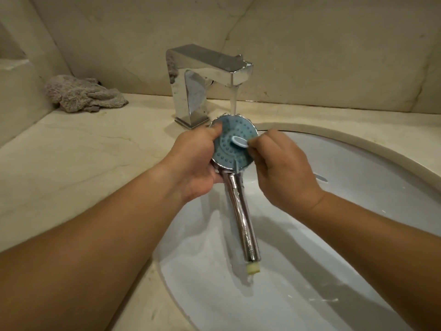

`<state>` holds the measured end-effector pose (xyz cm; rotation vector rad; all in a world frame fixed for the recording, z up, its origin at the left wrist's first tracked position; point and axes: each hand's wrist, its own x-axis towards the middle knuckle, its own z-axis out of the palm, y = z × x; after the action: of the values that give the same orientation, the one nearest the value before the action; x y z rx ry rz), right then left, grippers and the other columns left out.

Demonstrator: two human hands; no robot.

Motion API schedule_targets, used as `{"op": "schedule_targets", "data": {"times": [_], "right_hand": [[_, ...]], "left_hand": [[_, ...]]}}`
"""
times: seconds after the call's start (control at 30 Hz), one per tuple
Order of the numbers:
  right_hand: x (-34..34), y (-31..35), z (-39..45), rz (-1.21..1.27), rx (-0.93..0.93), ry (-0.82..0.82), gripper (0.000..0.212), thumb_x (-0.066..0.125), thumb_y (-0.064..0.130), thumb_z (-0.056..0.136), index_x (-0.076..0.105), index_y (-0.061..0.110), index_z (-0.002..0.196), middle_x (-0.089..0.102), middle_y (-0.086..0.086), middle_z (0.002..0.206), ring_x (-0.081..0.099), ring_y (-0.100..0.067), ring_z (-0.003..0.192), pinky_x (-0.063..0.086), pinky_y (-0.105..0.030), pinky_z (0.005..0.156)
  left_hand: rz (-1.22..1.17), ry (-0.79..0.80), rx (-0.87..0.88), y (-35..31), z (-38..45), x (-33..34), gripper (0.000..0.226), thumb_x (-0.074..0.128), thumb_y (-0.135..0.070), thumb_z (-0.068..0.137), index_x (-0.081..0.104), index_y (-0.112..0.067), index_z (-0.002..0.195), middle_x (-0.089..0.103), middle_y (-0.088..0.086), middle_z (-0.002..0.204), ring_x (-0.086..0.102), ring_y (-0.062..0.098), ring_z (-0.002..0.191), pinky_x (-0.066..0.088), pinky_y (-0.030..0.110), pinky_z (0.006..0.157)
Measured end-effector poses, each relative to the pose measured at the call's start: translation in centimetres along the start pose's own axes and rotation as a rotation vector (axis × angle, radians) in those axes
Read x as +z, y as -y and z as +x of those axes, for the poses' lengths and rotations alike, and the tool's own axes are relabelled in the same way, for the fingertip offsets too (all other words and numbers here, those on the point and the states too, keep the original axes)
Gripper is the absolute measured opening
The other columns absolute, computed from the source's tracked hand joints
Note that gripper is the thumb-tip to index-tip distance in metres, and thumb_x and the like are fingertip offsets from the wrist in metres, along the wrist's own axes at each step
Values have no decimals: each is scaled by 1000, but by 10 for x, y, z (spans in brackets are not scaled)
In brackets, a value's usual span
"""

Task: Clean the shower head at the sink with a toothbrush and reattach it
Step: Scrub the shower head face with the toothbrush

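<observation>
At the centre of the frame the right hand [281,168] has its fingers curled round a toothbrush [239,142], whose pale blue head lies flat against the blue nozzle face of the shower head [235,143]. The left hand [195,158] grips the shower head by its rim and back, thumb pressed on the upper left edge of the face. The chrome handle runs down toward the lower middle of the frame, its pale threaded end hanging free over the white sink [358,235]. Water falls from the square chrome faucet [202,75] above onto the top edge of the shower head. A crumpled grey cloth [83,94] lies on the beige marble counter [83,144] at upper left.
</observation>
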<state>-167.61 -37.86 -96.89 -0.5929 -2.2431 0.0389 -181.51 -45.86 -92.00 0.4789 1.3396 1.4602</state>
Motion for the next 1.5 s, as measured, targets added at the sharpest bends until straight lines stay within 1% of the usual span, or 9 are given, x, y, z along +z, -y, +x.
{"op": "schedule_targets", "data": {"times": [0.13, 0.3, 0.4, 0.53, 0.67, 0.8, 0.93, 1.07, 1.5], "right_hand": [[-3, -8, 11, 72, 239, -39, 8, 50, 5, 92, 58, 3, 92, 51, -7, 88, 45, -22, 74, 42, -39, 61], [3, 9, 8, 98, 109, -19, 16, 50, 13, 89, 62, 1, 89, 54, -10, 87, 48, -22, 72, 40, -32, 57], [-1, -2, 16, 130, 317, -88, 12, 53, 12, 93, 62, 5, 90, 50, -3, 88, 42, -13, 73, 39, -26, 61], [3, 9, 11, 117, 139, -52, 22, 49, 18, 91, 64, 2, 90, 55, -8, 86, 45, -16, 73, 34, -24, 58], [-3, 0, 17, 126, 277, -109, 13, 54, 13, 93, 64, 5, 92, 50, -2, 88, 44, -13, 74, 35, -25, 60], [2, 8, 10, 96, 37, -34, 14, 56, 9, 89, 66, -1, 91, 57, -13, 87, 51, -24, 71, 44, -30, 55], [-7, -4, 19, 87, 137, -84, 19, 54, 16, 92, 66, 1, 92, 55, -11, 90, 47, -17, 73, 45, -31, 57], [-3, 3, 10, 62, -114, 10, 15, 56, 8, 88, 66, -3, 86, 57, -18, 86, 53, -31, 69, 46, -40, 51], [-9, -5, 10, 62, -67, -19, 6, 59, -1, 85, 65, -2, 86, 58, -15, 84, 52, -31, 70, 46, -37, 54]], "left_hand": [[8, 22, 9, 1, 0, 1, 37, 44, -33, 108, 68, -15, 128, 77, 9, 118, 74, 32, 108, 57, 58, 91], [8, 43, 1, 2, 2, 1, 41, 38, -33, 109, 69, -15, 127, 78, 9, 117, 74, 30, 108, 57, 56, 93], [28, 54, 1, 3, 3, 1, 41, 38, -34, 109, 68, -15, 129, 77, 8, 119, 73, 30, 110, 57, 55, 93], [38, 99, -3, 3, 2, 0, 40, 38, -31, 107, 71, -15, 125, 77, 9, 119, 73, 30, 111, 56, 55, 96], [56, 104, 13, 3, 3, 0, 39, 43, -32, 106, 70, -13, 126, 76, 11, 120, 72, 32, 113, 56, 55, 95], [35, 120, -9, 2, 3, -2, 40, 43, -32, 106, 69, -14, 130, 76, 11, 122, 73, 30, 113, 60, 50, 90], [31, 125, -13, 2, 6, -4, 41, 42, -35, 107, 67, -15, 131, 74, 11, 124, 71, 31, 115, 57, 53, 95], [-10, 137, -48, 2, 5, -4, 43, 39, -35, 108, 68, -12, 130, 75, 12, 123, 73, 30, 111, 60, 48, 87], [-39, 76, -50, 2, 8, -4, 42, 38, -35, 110, 66, -12, 132, 75, 12, 123, 73, 33, 111, 60, 52, 90]]}}
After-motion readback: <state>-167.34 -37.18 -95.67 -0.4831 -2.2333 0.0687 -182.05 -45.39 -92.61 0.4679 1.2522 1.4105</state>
